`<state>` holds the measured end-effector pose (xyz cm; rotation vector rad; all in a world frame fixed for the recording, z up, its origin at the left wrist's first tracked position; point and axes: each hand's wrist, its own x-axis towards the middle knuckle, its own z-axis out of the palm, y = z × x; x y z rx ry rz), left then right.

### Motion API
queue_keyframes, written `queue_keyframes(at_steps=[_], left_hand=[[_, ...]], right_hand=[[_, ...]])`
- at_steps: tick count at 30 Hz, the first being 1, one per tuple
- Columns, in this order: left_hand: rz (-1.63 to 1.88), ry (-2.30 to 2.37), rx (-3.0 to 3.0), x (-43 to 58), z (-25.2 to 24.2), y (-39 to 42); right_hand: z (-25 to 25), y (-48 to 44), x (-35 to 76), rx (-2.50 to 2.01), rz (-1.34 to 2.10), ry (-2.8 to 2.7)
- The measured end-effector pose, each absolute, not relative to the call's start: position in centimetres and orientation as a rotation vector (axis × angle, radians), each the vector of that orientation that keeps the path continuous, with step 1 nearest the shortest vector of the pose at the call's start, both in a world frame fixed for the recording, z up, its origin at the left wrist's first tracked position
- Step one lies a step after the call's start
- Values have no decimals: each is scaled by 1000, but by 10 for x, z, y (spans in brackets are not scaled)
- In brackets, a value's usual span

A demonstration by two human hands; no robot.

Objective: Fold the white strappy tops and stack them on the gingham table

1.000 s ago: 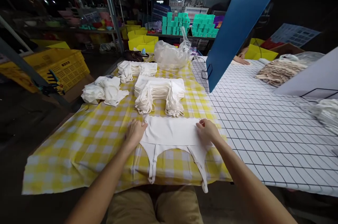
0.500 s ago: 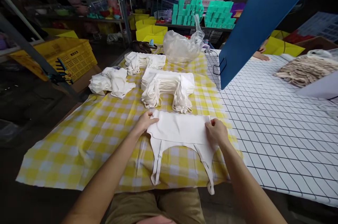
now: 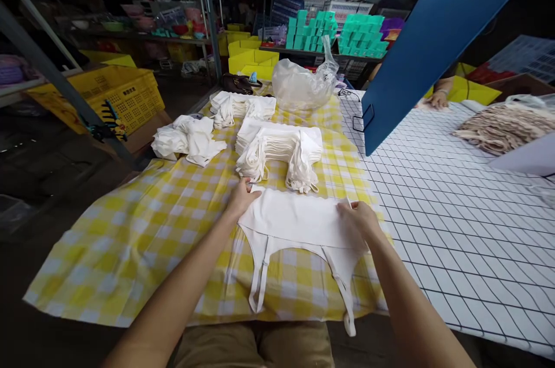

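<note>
White garment (image 3: 299,219): thin-strapped top of plain knit cloth, lying flat on the yellow checked cloth (image 3: 143,229) at the near edge of the desk. Body forms a wide band; two narrow straps run toward the person, and the right strap hangs over the cloth's edge.

Left hand (image 3: 241,197): palm down, fingers loosely spread, tips on the garment's far left corner.
Right hand (image 3: 362,219): knuckles up on the right edge, fingers bent over the fabric. Cannot tell whether it is pinching or only pressing.

Just beyond the garment is a folded stack (image 3: 280,148) of like white pieces with looped straps facing near. Behind it is a second stack (image 3: 243,108), and to the left a loose heap (image 3: 188,140). A clear plastic bag (image 3: 303,85), crumpled, sits at the far end with its contents unclear.

To the right a white grid sheet (image 3: 455,223) carries a beige pile (image 3: 503,125). A slanted blue board (image 3: 433,27) stands over it, with another person's hand (image 3: 437,99) past it. Yellow slotted crate (image 3: 113,96) on the left, teal boxes (image 3: 333,30) shelved behind.
</note>
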<state>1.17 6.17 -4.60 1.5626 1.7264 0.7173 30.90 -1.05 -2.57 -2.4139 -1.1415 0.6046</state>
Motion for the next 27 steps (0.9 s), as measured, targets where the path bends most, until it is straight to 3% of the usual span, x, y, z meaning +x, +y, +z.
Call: queue_keyframes(at_steps=[4, 18, 27], left_hand=[[540, 1902, 1742, 13, -39, 70], [452, 1930, 1791, 19, -36, 65], [720, 1678, 1598, 6, -33, 66]], right_hand=[[-21, -5, 311, -2370, 604, -1213], [-29, -10, 305, -2361, 524, -1162], [-26, -39, 317, -2038, 775, -1098]])
